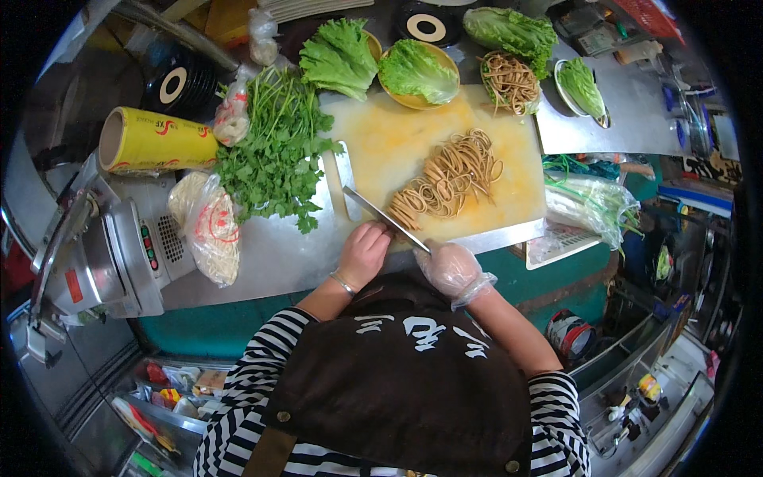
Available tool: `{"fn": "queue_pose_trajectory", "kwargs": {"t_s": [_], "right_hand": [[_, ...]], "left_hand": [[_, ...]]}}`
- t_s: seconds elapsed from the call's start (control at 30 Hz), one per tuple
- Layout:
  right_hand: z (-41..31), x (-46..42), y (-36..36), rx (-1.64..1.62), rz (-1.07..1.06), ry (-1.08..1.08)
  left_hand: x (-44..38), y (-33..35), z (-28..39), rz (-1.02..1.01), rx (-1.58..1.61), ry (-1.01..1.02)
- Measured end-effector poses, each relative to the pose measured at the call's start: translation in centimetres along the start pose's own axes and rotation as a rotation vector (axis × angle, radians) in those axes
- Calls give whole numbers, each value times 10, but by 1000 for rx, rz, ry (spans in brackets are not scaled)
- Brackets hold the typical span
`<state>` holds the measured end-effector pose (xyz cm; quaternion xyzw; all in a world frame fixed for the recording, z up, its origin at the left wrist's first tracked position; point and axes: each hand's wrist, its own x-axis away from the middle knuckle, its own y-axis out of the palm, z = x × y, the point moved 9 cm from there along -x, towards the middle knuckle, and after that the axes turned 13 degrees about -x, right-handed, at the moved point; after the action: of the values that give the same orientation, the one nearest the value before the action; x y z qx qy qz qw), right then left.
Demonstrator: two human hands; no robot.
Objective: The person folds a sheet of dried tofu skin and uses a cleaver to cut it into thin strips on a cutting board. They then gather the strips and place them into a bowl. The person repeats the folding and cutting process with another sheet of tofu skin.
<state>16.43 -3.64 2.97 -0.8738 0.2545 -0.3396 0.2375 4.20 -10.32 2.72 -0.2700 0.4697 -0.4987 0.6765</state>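
Observation:
My right hand (454, 267), in a clear plastic glove, grips a knife (386, 218) at the near edge of the pale cutting board (372, 128). The blade slants up and left beside a long heap of brown noodle-like strips (456, 173), which look like shredded tofu skin. Bare and wearing a bracelet, my left hand (365, 249) is curled just left of the blade, close to the near end of the heap. Its fingertips are partly hidden, so I cannot tell whether it holds anything. Left of the board lies a bunch of coriander (280, 161).
Beyond the board, lettuce leaves lie on a yellow plate (420, 98); another plate (511, 83) holds brown strips. A film roll (160, 140) and bagged pale strips (208, 229) lie left, near a machine (98, 262). Bagged green vegetables (590, 203) sit right.

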Motion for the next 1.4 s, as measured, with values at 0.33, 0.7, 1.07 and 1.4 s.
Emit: {"fn": "queue_pose_trajectory", "kwargs": {"t_s": [0.33,0.7,1.07,1.4], "right_hand": [[56,21,-111,-40,391,143],[122,3,-132,204,403,183],[83,9,-43,-630,9,153],[47,-46,-97,-831,-19,226]], "left_hand": [[-32,12,3,-43,23,-81],[-28,47,11,-87,197,-384],[-100,48,31,185,179,-442],[-200,19,-3,304,89,-292]]}}
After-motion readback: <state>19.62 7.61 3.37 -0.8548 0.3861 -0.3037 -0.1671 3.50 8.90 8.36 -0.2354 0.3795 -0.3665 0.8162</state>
